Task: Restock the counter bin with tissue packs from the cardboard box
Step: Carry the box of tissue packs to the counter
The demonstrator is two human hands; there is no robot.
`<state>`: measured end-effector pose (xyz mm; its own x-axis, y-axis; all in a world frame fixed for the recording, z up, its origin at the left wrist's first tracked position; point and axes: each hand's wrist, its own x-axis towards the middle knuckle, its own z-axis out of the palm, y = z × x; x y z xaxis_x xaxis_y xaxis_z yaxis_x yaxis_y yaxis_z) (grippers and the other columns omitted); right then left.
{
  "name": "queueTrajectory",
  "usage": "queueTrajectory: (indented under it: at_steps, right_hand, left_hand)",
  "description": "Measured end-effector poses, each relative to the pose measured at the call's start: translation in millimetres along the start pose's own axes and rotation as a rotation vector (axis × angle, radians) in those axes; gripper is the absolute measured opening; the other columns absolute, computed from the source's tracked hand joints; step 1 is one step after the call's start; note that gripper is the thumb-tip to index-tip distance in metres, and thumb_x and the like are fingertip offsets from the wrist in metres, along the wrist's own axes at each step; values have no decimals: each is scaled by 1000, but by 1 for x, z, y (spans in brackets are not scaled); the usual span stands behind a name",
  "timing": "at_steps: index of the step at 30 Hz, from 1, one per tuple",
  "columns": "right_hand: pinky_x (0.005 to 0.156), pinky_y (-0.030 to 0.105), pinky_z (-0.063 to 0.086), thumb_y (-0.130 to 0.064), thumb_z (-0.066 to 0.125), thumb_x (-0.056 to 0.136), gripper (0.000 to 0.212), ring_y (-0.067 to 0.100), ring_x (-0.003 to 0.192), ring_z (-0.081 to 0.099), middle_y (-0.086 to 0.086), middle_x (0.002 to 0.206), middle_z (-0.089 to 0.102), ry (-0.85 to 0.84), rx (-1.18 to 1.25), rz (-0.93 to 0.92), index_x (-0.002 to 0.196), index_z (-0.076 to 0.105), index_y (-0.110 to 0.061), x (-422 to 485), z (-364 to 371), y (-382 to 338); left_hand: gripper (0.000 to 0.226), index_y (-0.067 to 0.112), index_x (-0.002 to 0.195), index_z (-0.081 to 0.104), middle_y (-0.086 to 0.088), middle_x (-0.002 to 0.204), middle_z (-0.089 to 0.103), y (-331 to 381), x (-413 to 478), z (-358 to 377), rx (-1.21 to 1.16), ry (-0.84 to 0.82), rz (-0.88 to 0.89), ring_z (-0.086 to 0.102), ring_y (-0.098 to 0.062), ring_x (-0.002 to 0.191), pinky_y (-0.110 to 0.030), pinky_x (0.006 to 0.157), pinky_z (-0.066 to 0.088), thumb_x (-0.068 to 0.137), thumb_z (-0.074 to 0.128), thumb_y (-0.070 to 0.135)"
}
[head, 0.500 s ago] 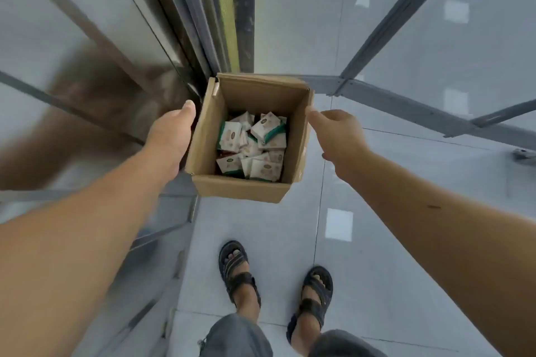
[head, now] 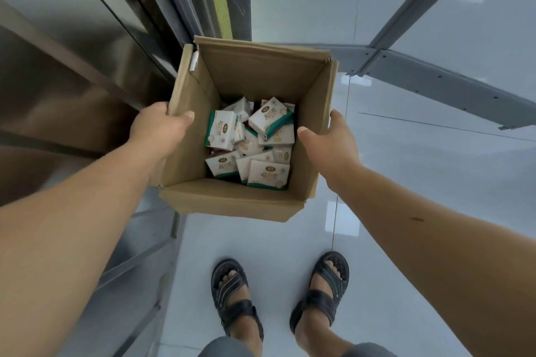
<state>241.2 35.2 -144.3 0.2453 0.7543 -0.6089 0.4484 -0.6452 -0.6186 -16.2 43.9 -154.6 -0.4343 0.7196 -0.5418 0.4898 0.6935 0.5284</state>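
An open cardboard box hangs in front of me above the floor. Several white and green tissue packs lie jumbled at its bottom. My left hand grips the box's left wall, thumb over the rim on the inside. My right hand grips the right wall the same way, thumb inside and fingers hidden behind the cardboard. No counter bin is in view.
A stainless steel counter front runs along my left, close to the box. Grey metal frame rails cross the glossy tiled floor at the upper right. My sandalled feet stand below the box.
Both hands have closed on the box walls, and the box has come up closer to me. My feet stand wider apart.
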Motion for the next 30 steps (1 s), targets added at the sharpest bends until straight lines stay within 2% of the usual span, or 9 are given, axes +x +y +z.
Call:
queueTrajectory:
  at_steps: [3, 7, 12, 16, 21, 23, 25, 27, 30]
  right_hand:
    - [65, 31, 51, -13, 47, 97, 52, 15, 88, 59, 0, 123, 59, 1, 5, 16, 144, 33, -27, 15, 13, 10]
    - [54, 23, 42, 4, 39, 93, 49, 5, 75, 51, -3, 100, 56, 57, 6, 21, 132, 45, -23, 20, 17, 14]
    - [62, 28, 48, 8, 40, 87, 44, 13, 82, 58, -6, 89, 57, 111, 7, 5, 113, 52, -26, -11, -12, -3]
    - [61, 29, 45, 5, 39, 88, 39, 13, 77, 55, -3, 89, 58, 153, 19, -5, 112, 53, -23, -57, -64, -41]
    - [63, 31, 46, 6, 39, 86, 35, 18, 79, 57, -1, 86, 58, 234, 36, -4, 102, 54, -21, -141, -154, -99]
    - [64, 35, 51, 6, 40, 85, 34, 19, 79, 58, 0, 86, 58, 279, 47, 13, 102, 55, -19, -180, -194, -121]
    - [73, 43, 56, 6, 41, 82, 33, 25, 84, 59, 4, 92, 59, 333, 42, 34, 104, 55, -15, -217, -233, -140]
    - [82, 47, 56, 7, 42, 82, 35, 27, 92, 58, 6, 96, 58, 382, 58, 53, 107, 54, -14, -251, -269, -154]
    - [91, 44, 54, 5, 46, 89, 32, 22, 93, 50, -4, 85, 52, 448, 126, 70, 105, 52, -22, -289, -318, -167]
  left_hand:
    - [43, 13, 134, 58, -9, 119, 65, -6, 19, 5, 58, -35, -41, 62, -32, 109, -45, 97, 51, 97, 63, 35]
    - [32, 14, 125, 62, -12, 114, 67, -7, 28, 11, -16, 27, -57, 63, -33, 105, -50, 98, 52, 98, 62, 31]
    - [29, 14, 121, 63, -12, 108, 67, 18, 7, -1, 0, 89, -33, 63, -33, 103, -49, 96, 53, 98, 62, 31]
    - [33, 9, 125, 63, -16, 114, 67, 66, -34, -35, 38, 73, 11, 63, -38, 106, -50, 97, 53, 98, 62, 28]
    - [27, 5, 114, 67, -20, 109, 69, 147, -113, -95, 37, 23, 77, 66, -40, 101, -51, 92, 56, 94, 65, 23]
    - [25, 4, 114, 66, -20, 110, 69, 185, -149, -120, 28, -26, 98, 66, -41, 102, -51, 93, 56, 93, 65, 20]
    - [28, 4, 116, 65, -20, 114, 69, 224, -185, -145, 56, -70, 143, 65, -40, 105, -50, 94, 56, 92, 66, 18]
    - [32, 2, 120, 64, -21, 118, 68, 263, -221, -165, 97, -106, 209, 65, -41, 109, -49, 96, 55, 92, 66, 17]
    - [31, -6, 122, 61, -26, 121, 66, 318, -272, -183, 139, -161, 319, 63, -44, 113, -46, 95, 55, 95, 62, 9]
